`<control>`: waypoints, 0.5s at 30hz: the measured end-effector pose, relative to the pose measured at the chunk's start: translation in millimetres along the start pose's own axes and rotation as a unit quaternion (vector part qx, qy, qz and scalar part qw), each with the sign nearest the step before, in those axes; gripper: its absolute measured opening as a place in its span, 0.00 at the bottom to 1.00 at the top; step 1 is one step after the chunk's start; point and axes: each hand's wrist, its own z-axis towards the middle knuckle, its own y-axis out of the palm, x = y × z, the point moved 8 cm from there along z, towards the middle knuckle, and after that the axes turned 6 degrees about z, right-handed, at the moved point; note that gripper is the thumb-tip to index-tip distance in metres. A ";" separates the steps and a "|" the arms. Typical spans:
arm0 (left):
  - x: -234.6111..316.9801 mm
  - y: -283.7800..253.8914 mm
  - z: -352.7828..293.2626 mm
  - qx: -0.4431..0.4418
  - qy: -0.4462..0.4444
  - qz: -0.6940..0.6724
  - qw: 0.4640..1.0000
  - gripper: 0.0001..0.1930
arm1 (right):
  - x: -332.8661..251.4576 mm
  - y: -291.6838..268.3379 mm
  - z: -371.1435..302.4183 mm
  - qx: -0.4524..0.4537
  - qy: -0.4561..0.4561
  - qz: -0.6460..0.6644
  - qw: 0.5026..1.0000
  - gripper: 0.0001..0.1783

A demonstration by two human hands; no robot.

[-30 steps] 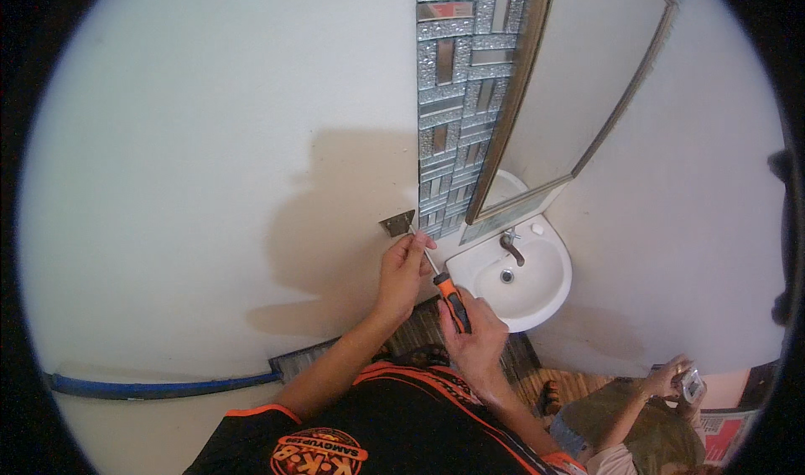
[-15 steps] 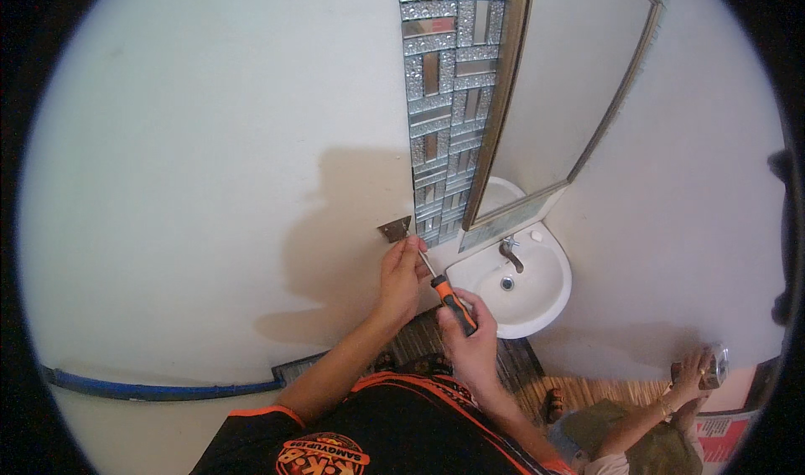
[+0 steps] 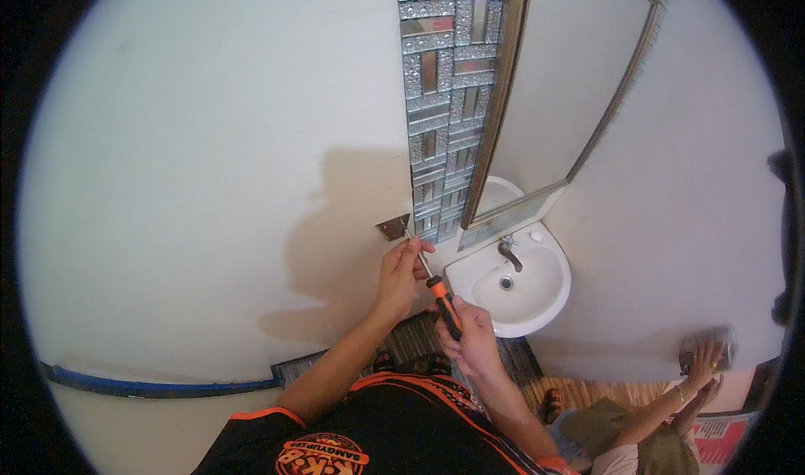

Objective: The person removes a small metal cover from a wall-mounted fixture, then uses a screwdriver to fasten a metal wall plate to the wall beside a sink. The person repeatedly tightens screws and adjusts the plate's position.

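A screwdriver point(image 3: 445, 307) with an orange and black handle slants up to the left toward the white wall. Its handle sits in my right hand point(image 3: 475, 341), fingers wrapped round it. Up by the thin metal shaft, my left hand point(image 3: 399, 275) pinches it close to the tip. Just above those fingertips is a small dark brown opening or plate point(image 3: 392, 228) in the wall, beside the edge of the tile strip. The tip reaches its right side; what exactly it touches is too small to tell.
A white washbasin point(image 3: 549, 303) with a tap point(image 3: 510, 255) stands right of my hands, below a framed mirror point(image 3: 570, 81). Patterned silver tiles point(image 3: 432, 119) run beside the mirror. At lower right, another person's hand point(image 3: 706, 359) presses a blurred object against the right wall.
The screwdriver handle has shifted slightly left, and my right hand has changed its grip, sitting a little lower. At the right, the other person's hand and object have moved slightly.
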 end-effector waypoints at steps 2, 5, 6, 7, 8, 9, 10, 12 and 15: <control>1.9 -0.5 -1.6 -0.004 0.003 0.046 0.999 0.23 | -37.9 10.1 -15.5 0.066 -0.262 -0.324 0.907 0.23; 1.3 2.7 -3.3 -0.026 0.015 0.192 0.981 0.25 | -47.7 40.7 -40.0 0.117 -0.440 -0.554 0.697 0.29; 0.8 2.5 -2.6 -0.021 0.020 0.176 0.984 0.24 | -46.0 42.8 -42.5 0.109 -0.454 -0.525 0.712 0.29; 0.0 2.5 -0.6 -0.016 0.023 0.161 0.986 0.24 | -42.6 39.8 -39.3 0.116 -0.429 -0.498 0.745 0.30; -2.3 2.1 -0.3 -0.010 0.024 0.146 0.989 0.24 | -39.9 33.9 -36.3 0.125 -0.400 -0.461 0.783 0.29; -4.1 2.5 1.2 -0.008 0.024 0.127 0.992 0.24 | -31.9 25.3 -28.5 0.142 -0.331 -0.425 0.831 0.27; -6.0 3.3 3.0 -0.006 0.025 0.108 0.994 0.24 | -24.5 9.8 -22.6 0.183 -0.245 -0.380 0.873 0.26; -9.4 2.8 5.2 0.000 0.021 0.082 0.996 0.24 | -36.3 19.7 -23.7 0.134 -0.344 -0.347 0.862 0.24; -12.4 0.3 7.8 0.010 0.009 0.075 0.997 0.24 | -28.2 6.9 -5.8 0.061 -0.221 -0.179 0.957 0.22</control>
